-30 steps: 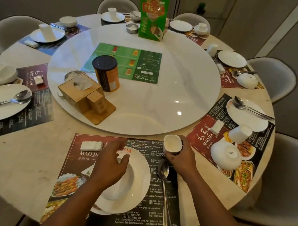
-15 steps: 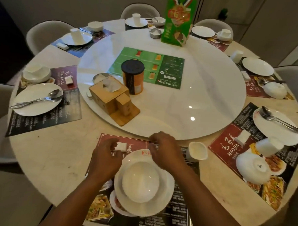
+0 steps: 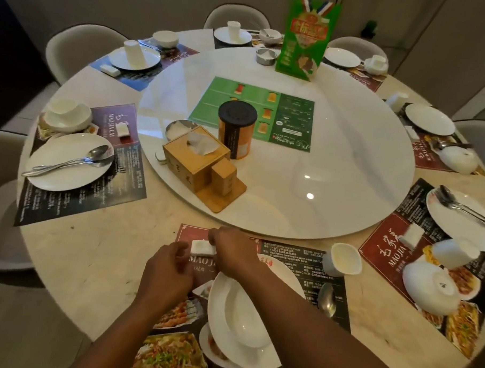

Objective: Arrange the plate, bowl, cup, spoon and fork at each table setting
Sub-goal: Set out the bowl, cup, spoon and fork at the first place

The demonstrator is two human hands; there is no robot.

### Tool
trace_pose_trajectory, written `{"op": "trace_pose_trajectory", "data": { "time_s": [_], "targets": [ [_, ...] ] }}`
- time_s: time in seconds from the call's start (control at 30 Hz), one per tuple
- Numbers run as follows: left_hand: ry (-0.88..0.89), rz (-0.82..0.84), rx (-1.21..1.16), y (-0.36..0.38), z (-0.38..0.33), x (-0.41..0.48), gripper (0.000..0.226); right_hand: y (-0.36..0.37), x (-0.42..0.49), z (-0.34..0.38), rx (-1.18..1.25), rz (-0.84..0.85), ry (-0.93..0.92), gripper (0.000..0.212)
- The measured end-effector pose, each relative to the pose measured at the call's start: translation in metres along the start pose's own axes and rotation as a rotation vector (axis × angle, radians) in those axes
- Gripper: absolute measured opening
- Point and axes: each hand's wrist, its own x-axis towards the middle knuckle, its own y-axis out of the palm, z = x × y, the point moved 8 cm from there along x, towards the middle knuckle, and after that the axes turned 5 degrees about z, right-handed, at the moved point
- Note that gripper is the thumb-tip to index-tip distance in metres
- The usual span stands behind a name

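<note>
At the near setting a white bowl sits on a white plate on a dark placemat. My right hand reaches across the plate and pinches a small white packet at the mat's far left corner. My left hand hovers just left of the packet, fingers curled and holding nothing. A white cup stands upright right of the plate, and a spoon lies below it, partly hidden by my right forearm. No fork shows at this setting.
A large white turntable fills the table's middle, carrying a wooden tissue box, an orange canister and a green sign. Other settings ring the table: left plate with cutlery, right upturned bowl.
My right hand let go of the cup and crossed left to the white packet. My left hand left the bowl and moved up beside it. The view shifted right.
</note>
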Motion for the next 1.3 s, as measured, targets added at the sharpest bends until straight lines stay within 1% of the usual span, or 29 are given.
{"op": "trace_pose_trajectory", "data": {
  "time_s": [0.13,0.27,0.37,0.5,0.6,0.67,0.73,0.9,1.1,1.3],
  "targets": [
    [0.024,0.017,0.001,0.004,-0.013,0.004,0.050,-0.006,-0.006,-0.013,0.049,-0.056,0.005,0.035],
    [0.103,0.027,0.006,0.013,-0.045,0.011,0.045,-0.029,-0.026,-0.052,0.077,-0.120,0.054,0.034],
    [0.168,0.119,-0.004,0.036,-0.077,0.015,0.049,-0.047,-0.051,-0.091,0.068,-0.125,0.122,0.035],
    [0.264,0.226,0.015,0.072,-0.113,0.011,0.046,-0.058,-0.081,-0.135,-0.001,-0.131,0.196,0.033],
    [0.288,0.300,0.046,0.095,-0.123,0.007,0.042,-0.052,-0.088,-0.154,-0.090,-0.118,0.246,0.035],
    [0.297,0.323,0.081,0.104,-0.124,0.005,0.043,-0.047,-0.089,-0.161,-0.139,-0.124,0.266,0.035],
    [0.294,0.318,0.113,0.107,-0.124,0.003,0.045,-0.042,-0.089,-0.163,-0.174,-0.128,0.266,0.036],
    [0.230,0.289,0.106,0.101,-0.109,0.002,0.053,-0.030,-0.084,-0.157,-0.205,-0.128,0.221,0.042],
    [0.183,0.229,0.062,0.079,-0.085,-0.002,0.052,-0.029,-0.085,-0.154,-0.278,-0.084,0.221,0.039],
    [0.157,0.199,0.053,0.070,-0.062,-0.014,0.053,-0.027,-0.085,-0.150,-0.261,-0.050,0.228,0.036]
  ]
}}
